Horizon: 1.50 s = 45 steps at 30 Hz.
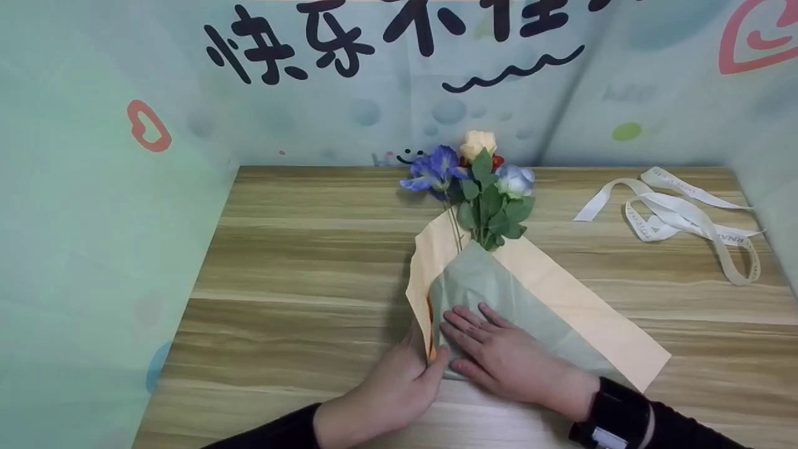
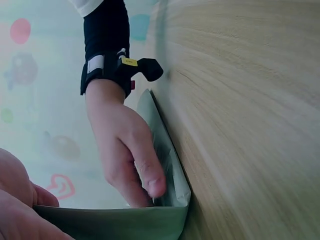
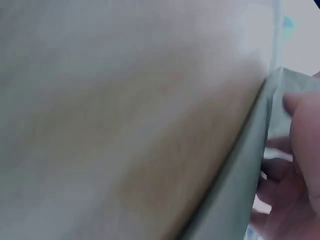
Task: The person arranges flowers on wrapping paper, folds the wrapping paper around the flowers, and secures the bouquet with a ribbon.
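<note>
A bouquet wrap of grey-green and cream paper lies on the table, one side folded over. Out of its top come artificial flowers: a blue-purple bloom, a cream rose, a pale blue flower and green leaves. My left hand pinches the raised left edge of the paper between thumb and fingers; its fingers behind the sheet are hidden. With fingers spread, my right hand presses on the grey-green fold. The left wrist view shows this right hand over the paper.
White printed ribbon lies in loose loops at the back right of the wooden table. A pale green printed cloth stands as a wall behind and at both sides. The flower heads reach close to the back wall.
</note>
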Each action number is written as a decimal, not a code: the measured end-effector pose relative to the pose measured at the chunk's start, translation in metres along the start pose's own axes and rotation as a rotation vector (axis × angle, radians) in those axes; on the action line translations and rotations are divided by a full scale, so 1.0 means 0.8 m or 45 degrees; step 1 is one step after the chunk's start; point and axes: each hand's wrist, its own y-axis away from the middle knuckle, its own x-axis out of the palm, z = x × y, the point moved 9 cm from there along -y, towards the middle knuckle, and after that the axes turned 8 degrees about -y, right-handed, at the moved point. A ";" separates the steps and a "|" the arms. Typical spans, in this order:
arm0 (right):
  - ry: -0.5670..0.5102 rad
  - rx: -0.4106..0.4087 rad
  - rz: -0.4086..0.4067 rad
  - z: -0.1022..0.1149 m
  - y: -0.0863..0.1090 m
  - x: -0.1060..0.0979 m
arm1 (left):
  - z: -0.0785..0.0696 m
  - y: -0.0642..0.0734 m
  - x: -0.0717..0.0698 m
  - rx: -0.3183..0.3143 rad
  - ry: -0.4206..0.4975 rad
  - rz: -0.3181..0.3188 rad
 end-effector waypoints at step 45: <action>-0.004 0.005 0.018 -0.031 0.073 -0.046 | -0.005 -0.025 0.065 0.399 -0.967 0.151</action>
